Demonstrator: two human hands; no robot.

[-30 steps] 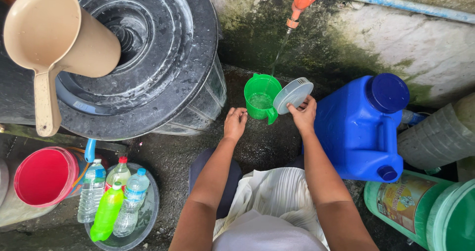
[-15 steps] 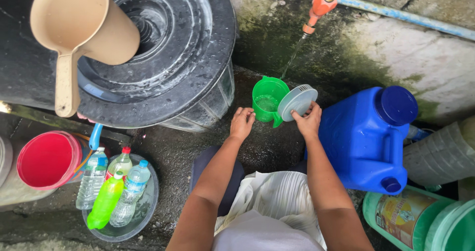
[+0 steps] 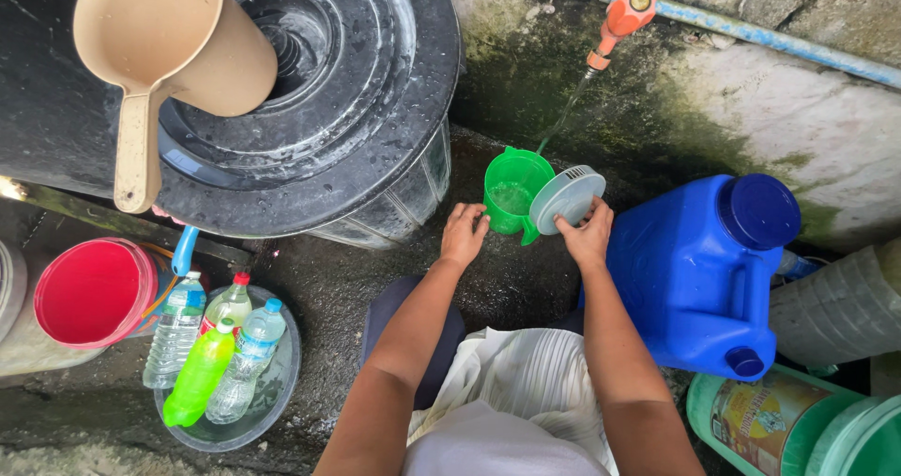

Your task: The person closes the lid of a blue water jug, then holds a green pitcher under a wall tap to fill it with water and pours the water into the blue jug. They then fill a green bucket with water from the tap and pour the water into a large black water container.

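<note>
A green plastic pitcher (image 3: 511,194) stands on the wet ground under an orange tap (image 3: 619,21), and a thin stream of water runs into it. My left hand (image 3: 463,233) rests against the pitcher's near side. My right hand (image 3: 586,235) holds the pitcher's round grey lid (image 3: 566,198) tilted beside the rim. Both forearms reach forward from my lap.
A large black lidded drum (image 3: 357,91) with a beige dipper (image 3: 174,49) on top stands at left. A blue jerrycan (image 3: 704,269) is at right, green containers (image 3: 798,429) at bottom right. A basin of plastic bottles (image 3: 221,363) and a red bucket (image 3: 89,293) sit at bottom left.
The view has shifted slightly, so everything sits further right and lower in frame. My hands stay at the pitcher and lid, and water keeps running.
</note>
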